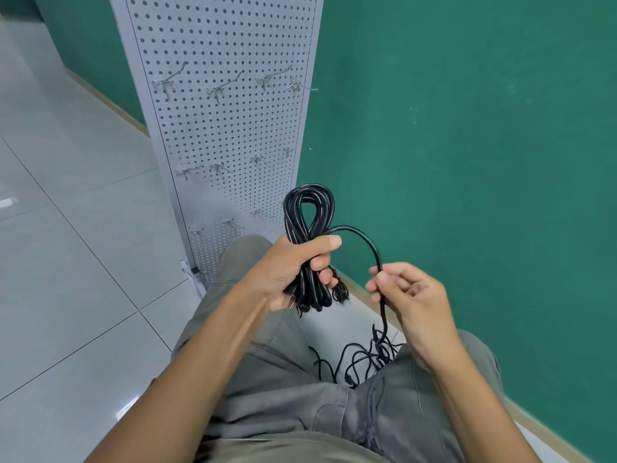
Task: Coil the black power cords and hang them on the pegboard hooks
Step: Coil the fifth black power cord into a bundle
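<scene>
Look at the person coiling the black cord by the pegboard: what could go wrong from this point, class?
1. The free strand running from the coiled cord through the right hand drops into the tangled cords on the floor; pulling may snag or tighten them.
2. The left hand grips the loops only at their middle, so they might slip loose before reaching a hook.

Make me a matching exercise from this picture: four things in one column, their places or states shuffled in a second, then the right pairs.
Things:
1. coiled cord
2. loose cord strand
3. tangled cords
4. pegboard hooks

Places or states:
A. bare, nothing hung on them
B. gripped in the left hand
C. lying on the floor between the legs
D. pinched by the right hand

Pairs: 1-B, 2-D, 3-C, 4-A
</scene>
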`<state>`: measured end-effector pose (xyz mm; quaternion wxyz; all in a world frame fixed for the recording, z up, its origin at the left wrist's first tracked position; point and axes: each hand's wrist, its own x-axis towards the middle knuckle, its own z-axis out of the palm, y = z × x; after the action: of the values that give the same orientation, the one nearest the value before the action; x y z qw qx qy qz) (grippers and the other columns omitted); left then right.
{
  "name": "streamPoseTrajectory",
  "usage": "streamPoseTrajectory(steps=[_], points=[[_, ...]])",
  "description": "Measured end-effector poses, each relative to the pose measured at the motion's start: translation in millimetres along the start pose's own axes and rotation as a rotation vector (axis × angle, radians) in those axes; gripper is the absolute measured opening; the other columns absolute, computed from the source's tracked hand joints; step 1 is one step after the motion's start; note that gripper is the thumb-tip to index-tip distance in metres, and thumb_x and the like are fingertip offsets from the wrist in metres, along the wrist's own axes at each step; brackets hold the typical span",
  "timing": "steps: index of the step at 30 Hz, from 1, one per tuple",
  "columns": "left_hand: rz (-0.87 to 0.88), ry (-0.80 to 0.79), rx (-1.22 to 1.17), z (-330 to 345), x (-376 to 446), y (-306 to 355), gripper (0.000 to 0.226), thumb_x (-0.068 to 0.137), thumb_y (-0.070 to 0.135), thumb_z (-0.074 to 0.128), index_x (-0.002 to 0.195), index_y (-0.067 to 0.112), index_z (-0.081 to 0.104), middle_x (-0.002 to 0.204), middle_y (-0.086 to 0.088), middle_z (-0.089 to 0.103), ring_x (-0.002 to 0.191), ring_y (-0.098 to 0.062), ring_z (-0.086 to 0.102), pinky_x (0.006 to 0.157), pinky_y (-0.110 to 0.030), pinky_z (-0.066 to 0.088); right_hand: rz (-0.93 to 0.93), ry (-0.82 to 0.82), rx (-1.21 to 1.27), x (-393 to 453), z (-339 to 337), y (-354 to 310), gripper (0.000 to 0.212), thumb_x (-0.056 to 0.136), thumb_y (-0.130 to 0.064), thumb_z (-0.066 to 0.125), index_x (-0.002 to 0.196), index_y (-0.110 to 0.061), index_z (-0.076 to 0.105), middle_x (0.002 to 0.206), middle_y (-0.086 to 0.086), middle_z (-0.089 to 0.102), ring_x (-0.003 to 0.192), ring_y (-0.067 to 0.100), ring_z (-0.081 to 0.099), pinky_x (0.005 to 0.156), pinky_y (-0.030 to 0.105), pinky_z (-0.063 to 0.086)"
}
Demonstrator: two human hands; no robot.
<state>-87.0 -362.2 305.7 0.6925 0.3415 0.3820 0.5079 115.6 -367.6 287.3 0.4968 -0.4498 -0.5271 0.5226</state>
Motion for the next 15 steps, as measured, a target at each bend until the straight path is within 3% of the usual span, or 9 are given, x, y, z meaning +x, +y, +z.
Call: streamPoseTrajectory(steps=[3, 5, 8, 10, 12, 14, 15], points=[[0.002, -0.005, 0.047, 0, 3, -6, 0.044, 0.098, 0.009, 0.063, 0.058, 0.018, 0.048, 0.049, 0.002, 0.037, 0.043, -0.016, 0.045, 0.057, -0.031, 0.055, -0.069, -0.023, 0.005, 0, 10, -29, 0.012, 0.086, -0.016, 0.068, 0.093, -0.007, 0.070, 0.085, 0.008, 0.073, 0.080, 0.022, 0.069, 0.084, 0.037, 0.060], [-0.037, -0.023, 0.057, 3, 3, -9, 0.034, 0.098, 0.009, 0.064, 0.070, 0.016, 0.047, 0.051, 0.000, 0.039, 0.044, -0.018, 0.046, 0.058, -0.033, 0.054, -0.106, -0.036, -0.044, 2, 17, -45, 0.004, 0.091, -0.010, 0.068, 0.088, -0.010, 0.071, 0.101, 0.005, 0.074, 0.094, 0.021, 0.070, 0.092, 0.046, 0.060], [-0.072, -0.050, 0.105, 9, 1, -12, 0.023, 0.101, 0.011, 0.059, 0.080, 0.010, 0.050, 0.059, -0.004, 0.045, 0.050, -0.021, 0.054, 0.055, -0.032, 0.053, -0.082, -0.029, -0.051, 6, 30, -57, 0.022, 0.093, -0.007, 0.069, 0.077, -0.021, 0.074, 0.125, -0.005, 0.067, 0.104, 0.016, 0.071, 0.097, 0.054, 0.056], [-0.059, -0.075, 0.141, 10, 1, -13, 0.022, 0.102, 0.013, 0.057, 0.081, 0.007, 0.059, 0.067, -0.008, 0.049, 0.059, -0.025, 0.060, 0.060, -0.034, 0.054, -0.004, -0.024, 0.020, 5, 38, -61, 0.030, 0.095, -0.009, 0.068, 0.070, -0.025, 0.074, 0.129, -0.009, 0.064, 0.098, 0.021, 0.072, 0.094, 0.053, 0.057], [-0.023, -0.113, 0.214, 6, 4, -15, 0.024, 0.101, 0.019, 0.059, 0.080, 0.013, 0.069, 0.076, -0.011, 0.058, 0.073, -0.029, 0.067, 0.077, -0.050, 0.053, 0.077, -0.016, 0.087, 5, 44, -62, 0.024, 0.096, -0.010, 0.066, 0.075, -0.019, 0.073, 0.130, -0.007, 0.063, 0.075, 0.033, 0.066, 0.080, 0.049, 0.054], [0.026, -0.108, 0.323, 2, 4, -14, 0.018, 0.095, 0.031, 0.063, 0.094, 0.018, 0.076, 0.096, -0.010, 0.073, 0.096, -0.030, 0.073, 0.095, -0.065, 0.050, 0.141, 0.021, 0.134, 8, 47, -62, 0.007, 0.096, -0.008, 0.066, 0.092, -0.007, 0.072, 0.130, 0.001, 0.065, 0.071, 0.028, 0.067, 0.073, 0.039, 0.053], [0.049, -0.106, 0.362, -1, 5, -13, 0.024, 0.092, 0.037, 0.065, 0.107, 0.021, 0.076, 0.110, -0.009, 0.075, 0.109, -0.027, 0.071, 0.105, -0.064, 0.047, 0.162, 0.049, 0.154, 10, 47, -62, 0.009, 0.095, -0.007, 0.066, 0.101, -0.002, 0.071, 0.130, 0.004, 0.066, 0.077, 0.019, 0.072, 0.072, 0.029, 0.056]])
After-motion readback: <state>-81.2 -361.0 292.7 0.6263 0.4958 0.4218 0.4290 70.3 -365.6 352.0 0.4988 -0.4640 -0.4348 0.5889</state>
